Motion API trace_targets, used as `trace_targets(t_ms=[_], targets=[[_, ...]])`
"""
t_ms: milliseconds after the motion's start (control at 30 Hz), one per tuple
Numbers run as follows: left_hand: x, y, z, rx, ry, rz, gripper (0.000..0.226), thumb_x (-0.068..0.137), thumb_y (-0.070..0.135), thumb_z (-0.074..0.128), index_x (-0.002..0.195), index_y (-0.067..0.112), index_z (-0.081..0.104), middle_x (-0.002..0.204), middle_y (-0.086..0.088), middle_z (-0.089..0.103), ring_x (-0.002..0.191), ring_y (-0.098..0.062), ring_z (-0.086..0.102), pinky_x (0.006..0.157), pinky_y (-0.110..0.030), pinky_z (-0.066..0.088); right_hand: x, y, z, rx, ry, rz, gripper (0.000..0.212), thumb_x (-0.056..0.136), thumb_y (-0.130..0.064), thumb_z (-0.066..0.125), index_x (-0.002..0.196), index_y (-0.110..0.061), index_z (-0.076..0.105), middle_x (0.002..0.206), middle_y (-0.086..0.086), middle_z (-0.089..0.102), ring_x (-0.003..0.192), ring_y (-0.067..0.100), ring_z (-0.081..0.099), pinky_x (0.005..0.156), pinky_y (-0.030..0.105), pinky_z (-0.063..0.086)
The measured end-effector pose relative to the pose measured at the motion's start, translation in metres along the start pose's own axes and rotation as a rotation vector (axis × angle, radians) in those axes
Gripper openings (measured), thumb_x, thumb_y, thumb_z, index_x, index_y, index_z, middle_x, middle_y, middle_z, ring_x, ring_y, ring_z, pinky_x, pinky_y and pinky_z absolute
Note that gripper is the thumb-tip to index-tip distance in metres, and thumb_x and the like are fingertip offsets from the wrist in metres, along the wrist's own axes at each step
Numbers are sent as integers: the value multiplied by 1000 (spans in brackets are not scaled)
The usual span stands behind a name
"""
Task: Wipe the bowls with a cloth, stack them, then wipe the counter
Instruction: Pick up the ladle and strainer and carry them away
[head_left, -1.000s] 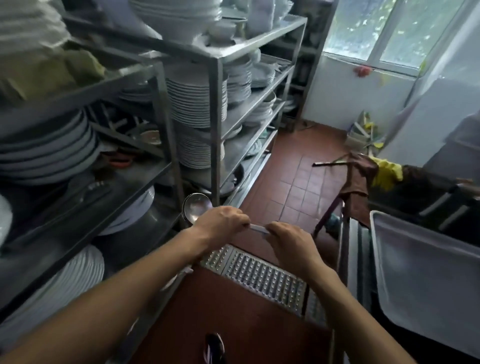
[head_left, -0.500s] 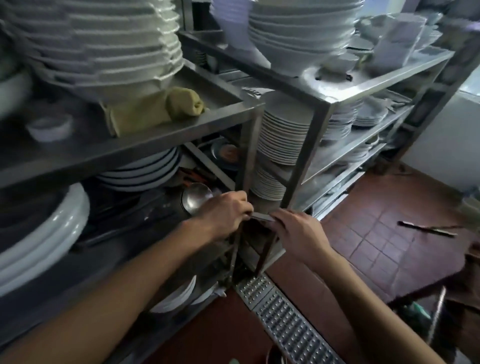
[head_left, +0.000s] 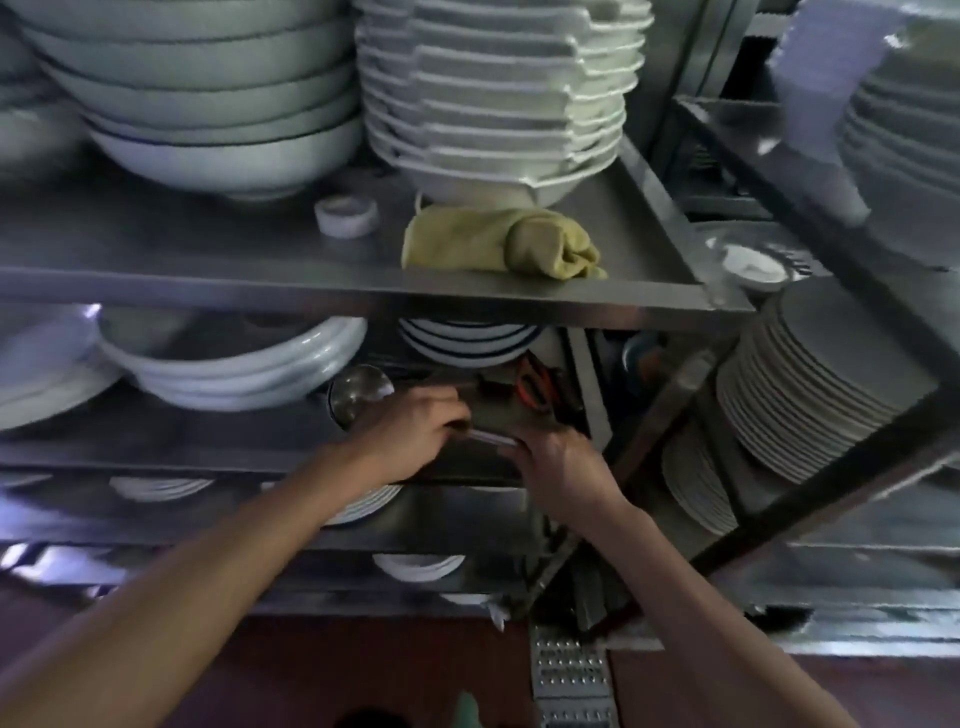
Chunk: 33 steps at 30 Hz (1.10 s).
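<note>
On the steel shelf (head_left: 156, 249), a stack of white bowls (head_left: 218, 104) stands left of the yellow cloth (head_left: 498, 241), which lies rolled near the front edge. Below the cloth, the left hand (head_left: 410, 436) is curled around a thin metal handle (head_left: 491, 439). Just right of it, the right hand (head_left: 563, 467) pinches the handle's other end.

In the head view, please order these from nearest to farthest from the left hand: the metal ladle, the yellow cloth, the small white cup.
From the left hand:
1. Metal ladle, just beside the hand, on its left.
2. Yellow cloth, one shelf above, slightly to the right.
3. Small white cup, same upper shelf, further back, on the left.
</note>
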<state>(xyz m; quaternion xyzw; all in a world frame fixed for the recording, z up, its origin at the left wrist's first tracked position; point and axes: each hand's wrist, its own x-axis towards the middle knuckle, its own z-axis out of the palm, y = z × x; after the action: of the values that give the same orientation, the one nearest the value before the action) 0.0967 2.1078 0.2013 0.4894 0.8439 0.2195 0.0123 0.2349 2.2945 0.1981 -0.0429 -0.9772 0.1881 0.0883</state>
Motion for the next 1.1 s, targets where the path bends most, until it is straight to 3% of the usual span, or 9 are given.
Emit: trace_targets(t_ms=[167,333,567,967,1100], targets=[[-7,-3,6,53,7,-155,21,90,15,66,104,26,74,110,8,65,103,-22,66,81,-40,54,28,6,16,20,-22,-101,18,99,-30,56,111,-20,66,112,5,67,98,30,66,73,36,50],[-3,-5,8,56,25,-249,14,91,16,70,103,19,77,108,3,68,103,-23,66,84,-39,53,53,14,27,105,-59,-142,22,95,-23,62,115,-16,69,112,9,64,101,29,63,81,36,49],[-2,-13,11,90,-30,-331,19,92,17,67,108,21,76,115,3,68,111,-21,63,90,-36,50,72,18,42,103,-111,-168,18,92,-26,67,105,-16,73,108,9,70,102,28,65,86,34,47],[-5,-24,25,94,-90,-353,20,90,10,65,105,16,75,114,-2,67,114,-26,62,91,-36,49,77,30,68,104,-181,-170,20,95,-34,61,89,-17,70,93,10,66,87,25,63,73,31,42],[-7,-25,27,108,-116,-355,23,91,10,62,110,16,74,117,-4,66,117,-25,59,92,-34,47,77,30,74,172,-227,-124,17,96,-28,62,97,-16,73,93,9,69,89,21,63,73,24,35]])
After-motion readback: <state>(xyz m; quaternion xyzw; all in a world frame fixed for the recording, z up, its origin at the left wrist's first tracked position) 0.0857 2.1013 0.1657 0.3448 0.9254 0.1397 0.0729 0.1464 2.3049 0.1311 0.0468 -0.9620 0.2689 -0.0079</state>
